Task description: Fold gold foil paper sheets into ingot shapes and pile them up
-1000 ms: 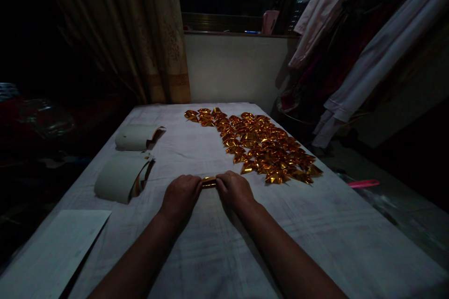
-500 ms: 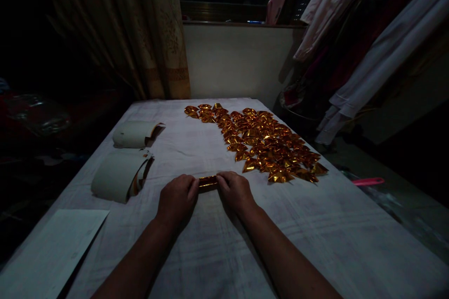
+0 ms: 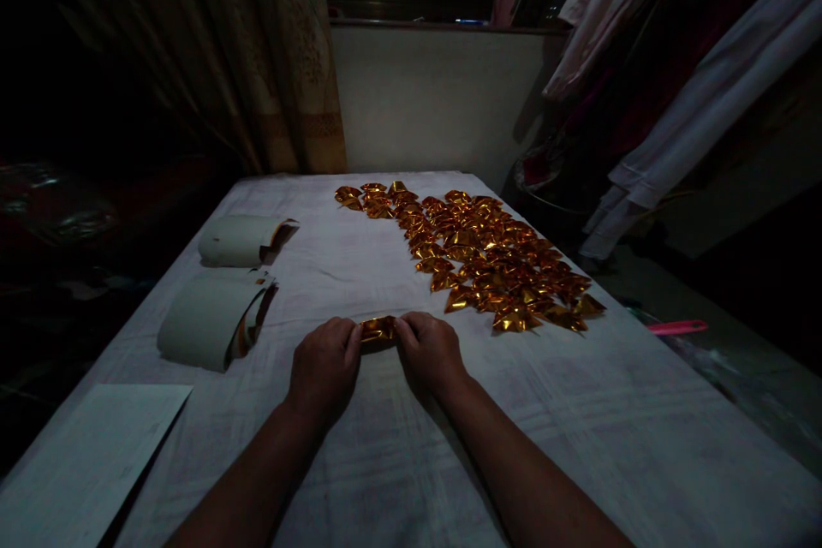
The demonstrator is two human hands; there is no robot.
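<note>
A folded piece of shiny gold foil paper (image 3: 378, 330) spans the gap between my two hands, low over the cloth-covered table. My left hand (image 3: 324, 364) is closed on its left end, thumb along the near side. On the other end, my right hand (image 3: 431, 351) is closed in the same way. Fingers curl out of sight beneath both ends. Beyond my right hand spreads a pile of folded gold foil pieces (image 3: 481, 248), boat-like in shape, with several trailing off toward the far edge.
Two curled stacks of pale sheets, a nearer one (image 3: 199, 321) and a farther one (image 3: 235, 240), lie on the left. A flat white sheet (image 3: 109, 437) rests at the near left edge. Hanging clothes (image 3: 681, 128) flank the right side; a curtain (image 3: 282, 60) hangs behind.
The foil strip between my hands was straight and ridged; its middle now looks wider and more crumpled. Both hands keep their hold and have barely moved. The view has tilted slightly.
</note>
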